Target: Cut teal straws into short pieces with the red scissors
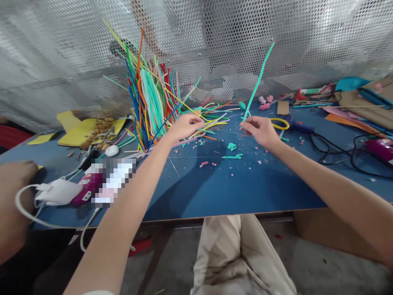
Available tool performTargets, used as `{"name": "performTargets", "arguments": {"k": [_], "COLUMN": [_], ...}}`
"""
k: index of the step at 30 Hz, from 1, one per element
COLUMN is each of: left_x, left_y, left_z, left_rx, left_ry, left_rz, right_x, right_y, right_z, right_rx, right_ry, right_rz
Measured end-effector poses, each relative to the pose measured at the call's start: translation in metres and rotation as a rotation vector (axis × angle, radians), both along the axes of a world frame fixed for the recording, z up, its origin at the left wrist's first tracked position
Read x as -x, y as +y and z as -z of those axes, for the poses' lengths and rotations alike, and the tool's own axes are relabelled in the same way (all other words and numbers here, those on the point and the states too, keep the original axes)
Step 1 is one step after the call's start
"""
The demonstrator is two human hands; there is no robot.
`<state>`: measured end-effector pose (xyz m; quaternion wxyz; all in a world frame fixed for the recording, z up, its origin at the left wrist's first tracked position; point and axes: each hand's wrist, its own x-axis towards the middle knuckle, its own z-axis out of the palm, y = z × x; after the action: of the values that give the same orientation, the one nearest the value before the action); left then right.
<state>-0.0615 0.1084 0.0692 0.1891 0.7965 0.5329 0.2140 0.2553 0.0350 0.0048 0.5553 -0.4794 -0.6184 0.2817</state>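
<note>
A turquoise pipe cleaner slants upward from the right hand, above the back half of the blue worktop.
From the left, a bundle of many-coloured pipe cleaners stands near the worktop's back edge; the left hand is just beside it, fingers curled, and I cannot tell whether they grasp anything. Nearer the front edge lies a small twisted turquoise piece, its long axis roughly parallel to that edge. Further right, the raised pipe cleaner is fuzzy, slim and evenly coloured, with a slight bend along its length; its lower end is pinched in the right hand's fingertips, and its long axis climbs steeply, the free tip leaning toward the worktop's right edge, in view against the perforated panel. Beside that hand sits a yellow loop.
</note>
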Motion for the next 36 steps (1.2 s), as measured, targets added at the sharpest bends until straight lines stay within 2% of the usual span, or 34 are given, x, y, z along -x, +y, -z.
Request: {"name": "performTargets", "arguments": {"k": [1, 4, 6, 9, 13, 16, 22, 28, 32, 36], "left_x": [-0.013, -0.054, -0.073, -0.084, -0.081, -0.080, -0.082, -0.085, -0.085, -0.085], "left_y": [-0.013, -0.052, -0.071, -0.086, -0.090, -0.091, -0.094, -0.093, -0.093, -0.094], "left_z": [0.006, 0.024, 0.038, 0.058, 0.079, 0.082, 0.076, 0.078, 0.078, 0.080], "left_rx": [0.019, 0.150, 0.173, 0.161, 0.169, 0.229, 0.371, 0.513, 0.554, 0.547], "left_ry": [-0.043, -0.384, -0.582, -0.675, -0.726, -0.833, -0.990, -1.103, -1.143, -1.158], "left_rz": [0.052, 0.208, 0.243, 0.179, 0.112, 0.109, 0.087, 0.055, 0.074, 0.099], "right_x": [0.005, 0.019, 0.027, 0.034, 0.037, 0.038, 0.041, 0.042, 0.043, 0.044], "right_y": [-0.004, -0.015, -0.021, -0.027, -0.030, -0.029, -0.028, -0.029, -0.029, -0.030], "right_z": [0.000, 0.001, 0.004, 0.007, 0.012, 0.015, 0.013, 0.013, 0.016, 0.015], "right_rx": [0.011, 0.031, 0.027, 0.000, 0.011, 0.025, 0.087, 0.146, 0.192, 0.159], "right_ry": [-0.017, -0.089, -0.158, -0.273, -0.372, -0.328, -0.113, -0.034, 0.057, 0.118], "right_rz": [-0.028, -0.123, -0.181, -0.238, -0.250, -0.268, -0.257, -0.245, -0.247, -0.214]}}
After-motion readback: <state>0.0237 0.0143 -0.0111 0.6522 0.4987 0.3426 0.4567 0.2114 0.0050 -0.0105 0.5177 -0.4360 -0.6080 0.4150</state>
